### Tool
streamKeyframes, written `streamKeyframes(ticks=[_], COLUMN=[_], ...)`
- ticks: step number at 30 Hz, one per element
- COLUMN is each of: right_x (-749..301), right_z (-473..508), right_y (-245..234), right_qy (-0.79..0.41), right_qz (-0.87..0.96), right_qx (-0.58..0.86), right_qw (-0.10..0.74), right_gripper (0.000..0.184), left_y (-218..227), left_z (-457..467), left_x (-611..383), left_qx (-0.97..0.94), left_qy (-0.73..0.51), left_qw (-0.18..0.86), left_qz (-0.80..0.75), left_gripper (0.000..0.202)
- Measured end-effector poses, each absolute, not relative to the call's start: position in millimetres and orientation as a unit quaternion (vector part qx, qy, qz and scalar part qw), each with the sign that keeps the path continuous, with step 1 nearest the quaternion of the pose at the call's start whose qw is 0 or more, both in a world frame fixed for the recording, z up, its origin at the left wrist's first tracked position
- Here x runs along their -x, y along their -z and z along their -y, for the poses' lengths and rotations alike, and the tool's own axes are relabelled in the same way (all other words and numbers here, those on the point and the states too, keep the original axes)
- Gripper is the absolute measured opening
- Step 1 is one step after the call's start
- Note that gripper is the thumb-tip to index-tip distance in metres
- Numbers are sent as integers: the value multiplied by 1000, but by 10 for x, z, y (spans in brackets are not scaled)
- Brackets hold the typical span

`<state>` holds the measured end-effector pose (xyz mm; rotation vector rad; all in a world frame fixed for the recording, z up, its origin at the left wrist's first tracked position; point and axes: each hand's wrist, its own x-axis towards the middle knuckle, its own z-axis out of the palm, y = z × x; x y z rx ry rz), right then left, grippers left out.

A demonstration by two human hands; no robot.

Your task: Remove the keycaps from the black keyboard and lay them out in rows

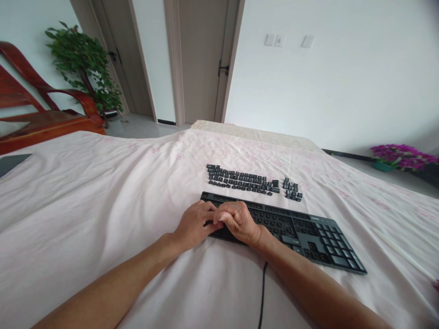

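A black keyboard [302,237] lies at a slant on the bedsheet. Bare switch sockets show over most of its middle, while the number pad at its right end still carries its keycaps. My left hand [196,224] is closed over the keyboard's left end, fingers bent onto it. Against its fingertips is my right hand [238,222], curled over the left part of the keys with thumb and fingers together; anything pinched there is hidden. Behind the keyboard, loose black keycaps [242,180] are laid out in rows, with a smaller group of keycaps [292,188] to their right.
A black cable [263,297] runs toward me across the pale flowered sheet [137,192]. A dark flat object [13,163] lies at the left edge. Beyond the bed are a wooden chair [78,103], a green plant [80,59], a door [202,59] and purple flowers [401,155].
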<state>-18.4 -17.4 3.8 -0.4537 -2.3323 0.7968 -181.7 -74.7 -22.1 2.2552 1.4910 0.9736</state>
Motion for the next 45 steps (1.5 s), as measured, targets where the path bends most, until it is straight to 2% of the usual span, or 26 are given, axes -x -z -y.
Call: streamKeyframes(ticks=[5, 10, 16, 18, 21, 24, 28, 32, 37, 41, 45], right_x=[150, 150, 164, 148, 110, 76, 61, 69, 54, 8, 18], right_z=[249, 274, 251, 258, 254, 203, 122, 119, 103, -128, -649], right_y=[24, 30, 78, 33, -106, -245, -269, -211, -288, -394, -452], right_qy=[-309, -335, -307, -269, -184, -133, -160, -171, -169, -165, -150], right_qz=[845, 799, 792, 803, 837, 860, 863, 876, 873, 860, 820], right_qx=[195, 218, 167, 156, 165, 241, 349, 366, 394, 416, 479], right_qw=[390, 448, 502, 508, 489, 431, 328, 263, 232, 245, 274], right_gripper=[57, 54, 46, 45, 43, 34, 27, 12, 7, 10, 13], left_y=[231, 247, 217, 199, 199, 226, 231, 165, 36, -51, -16], left_z=[787, 804, 770, 760, 739, 705, 662, 632, 535, 393, 297], left_x=[1752, 1713, 1740, 1749, 1747, 1742, 1746, 1745, 1737, 1724, 1684], left_qx=[-786, -785, -750, -719, -656, -607, -552, -540, -579, -614, -624], left_qy=[-332, -341, -378, -396, -431, -466, -515, -529, -497, -446, -447], left_qw=[115, 110, 228, 268, 310, 349, 398, 421, 403, 362, 221], left_qz=[-509, -505, -493, -505, -537, -540, -521, -501, -505, -541, -602], left_gripper=[18, 25, 8, 10, 24, 38, 49, 55, 60, 64, 39])
